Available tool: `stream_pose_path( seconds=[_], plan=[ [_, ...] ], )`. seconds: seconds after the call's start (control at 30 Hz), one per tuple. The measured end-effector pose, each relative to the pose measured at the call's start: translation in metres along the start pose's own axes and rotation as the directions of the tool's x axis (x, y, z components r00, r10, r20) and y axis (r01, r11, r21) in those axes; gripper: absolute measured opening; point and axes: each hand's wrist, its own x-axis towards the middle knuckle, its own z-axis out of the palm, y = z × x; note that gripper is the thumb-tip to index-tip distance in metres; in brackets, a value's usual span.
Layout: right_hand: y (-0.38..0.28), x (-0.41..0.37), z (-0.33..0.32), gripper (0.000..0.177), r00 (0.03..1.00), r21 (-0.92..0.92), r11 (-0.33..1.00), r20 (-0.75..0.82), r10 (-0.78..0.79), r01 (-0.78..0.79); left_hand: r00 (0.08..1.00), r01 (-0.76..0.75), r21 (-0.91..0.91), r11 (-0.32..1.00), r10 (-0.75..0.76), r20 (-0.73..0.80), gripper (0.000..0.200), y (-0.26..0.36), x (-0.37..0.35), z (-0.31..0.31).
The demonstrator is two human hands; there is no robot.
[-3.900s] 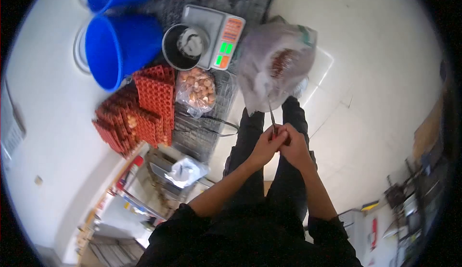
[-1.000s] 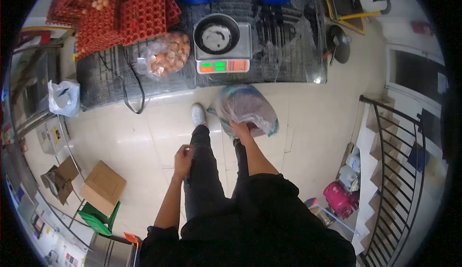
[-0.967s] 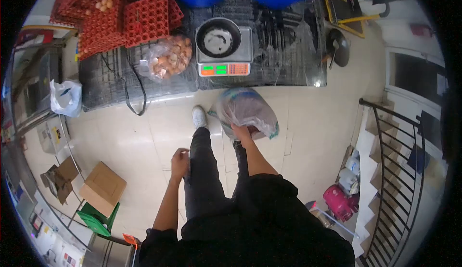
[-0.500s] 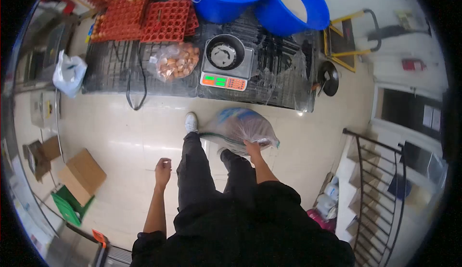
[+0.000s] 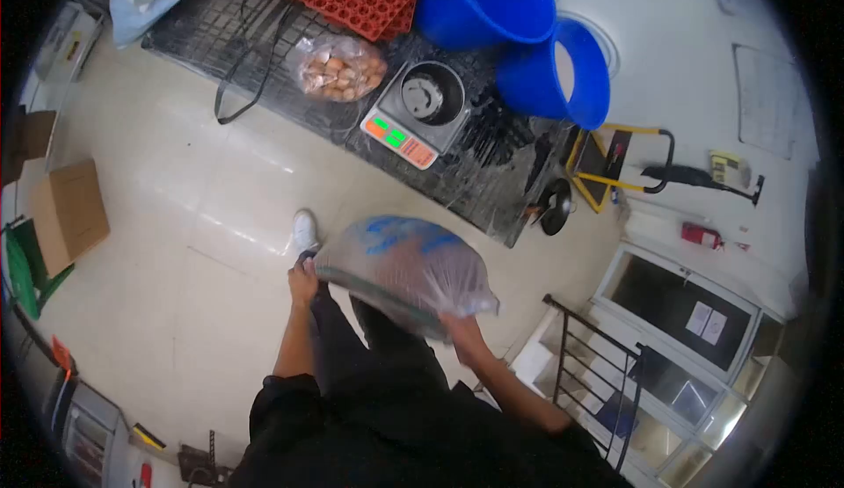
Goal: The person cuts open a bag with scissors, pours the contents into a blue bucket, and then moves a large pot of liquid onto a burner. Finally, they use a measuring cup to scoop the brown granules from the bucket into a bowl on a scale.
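A large, full plastic sack with blue print hangs between my hands in front of my legs; what fills it cannot be made out. My left hand is closed on its left corner. At the gathered right end, my right hand grips the plastic, its fingers partly hidden. Beyond the sack, a digital scale with lit green displays stands on the dark table. A black pot with white residue inside rests on the scale.
A clear bag of eggshells, red egg trays and two blue tubs are on the table. A yellow-framed cart and a pan lie beyond its right end. A stair railing rises at right, a cardboard box at left.
The sack has come up off the floor toward me. My left hand has moved across and taken hold of its left corner. The view has turned and shifted right.
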Motion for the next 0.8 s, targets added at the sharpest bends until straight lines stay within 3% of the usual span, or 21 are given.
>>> stream_pose_path(
  seconds=[0.03, 0.07, 0.1, 0.13, 0.17, 0.2, 0.27, 0.37, 0.4, 0.43, 0.5, 0.53, 0.6, 0.8],
  plan=[
    [-0.038, -0.037, -0.002, 0.049, 0.983, -0.176, 0.97, 0.038, 0.178, -0.168, 0.99, 0.096, 0.073, 0.993, -0.102, 0.093, 0.057, -0.018, 0.003, 0.006],
    [-0.032, -0.051, -0.02, 0.052, 0.952, -0.426, 0.858, -0.029, 0.303, -0.286, 0.965, 0.166, 0.157, 0.974, -0.193, 0.176, 0.063, -0.025, 0.015, 0.014],
    [-0.108, -0.095, 0.001, 0.055, 0.933, -0.703, 0.664, 0.002, 0.361, -0.256, 0.926, 0.226, 0.256, 0.94, -0.289, 0.243, 0.069, -0.026, 0.025, 0.018],
    [-0.1, -0.113, -0.012, 0.059, 0.953, -0.703, 0.691, 0.064, 0.298, -0.169, 0.823, 0.3, 0.087, 0.95, -0.304, 0.48, 0.075, -0.016, 0.027, 0.016],
    [-0.092, -0.13, -0.027, 0.062, 0.965, -0.698, 0.712, 0.126, 0.232, -0.08, 0.664, 0.435, -0.029, 0.9, -0.299, 0.686, 0.082, -0.007, 0.029, 0.015],
    [-0.123, -0.164, -0.018, 0.061, 0.956, -0.706, 0.708, 0.18, 0.23, -0.037, 0.578, 0.458, -0.038, 0.888, -0.265, 0.772, 0.081, -0.049, 0.035, 0.041],
    [-0.142, -0.188, -0.021, 0.054, 0.915, -0.697, 0.692, 0.38, 0.134, 0.189, 0.581, 0.439, -0.169, 0.883, -0.136, 0.802, 0.079, -0.121, 0.041, 0.098],
    [-0.158, -0.219, -0.038, 0.043, 0.858, -0.637, 0.689, 0.512, 0.042, 0.346, 0.571, 0.617, -0.475, 0.628, 0.058, 0.819, 0.073, 0.003, -0.012, -0.005],
    [-0.167, -0.217, -0.05, 0.039, 0.839, -0.617, 0.681, 0.544, 0.007, 0.395, 0.518, 0.664, -0.444, 0.602, 0.057, 0.853, 0.07, 0.013, -0.017, -0.02],
    [-0.168, -0.214, -0.064, 0.037, 0.769, -0.48, 0.693, 0.617, -0.17, 0.538, 0.567, 0.64, -0.471, 0.607, 0.042, 0.823, 0.069, 0.021, -0.029, -0.04],
    [-0.188, -0.207, -0.091, 0.028, 0.661, -0.39, 0.615, 0.687, -0.302, 0.685, 0.667, 0.566, -0.555, 0.61, 0.056, 0.743, 0.066, 0.054, -0.046, -0.05],
    [-0.19, -0.198, -0.105, 0.027, 0.594, -0.336, 0.584, 0.734, -0.329, 0.739, 0.721, 0.558, -0.557, 0.616, -0.026, 0.693, 0.063, 0.06, -0.057, -0.055],
    [-0.192, -0.178, -0.143, 0.025, 0.454, -0.238, 0.5, 0.811, -0.369, 0.832, 0.828, 0.43, -0.66, 0.616, 0.023, 0.56, 0.061, 0.077, -0.093, -0.057],
    [-0.247, -0.132, -0.218, 0.024, 0.078, 0.053, 0.285, 0.9, -0.428, 0.957, 0.938, 0.321, -0.83, 0.455, -0.032, 0.345, 0.062, 0.133, -0.219, -0.013]
  ],
)
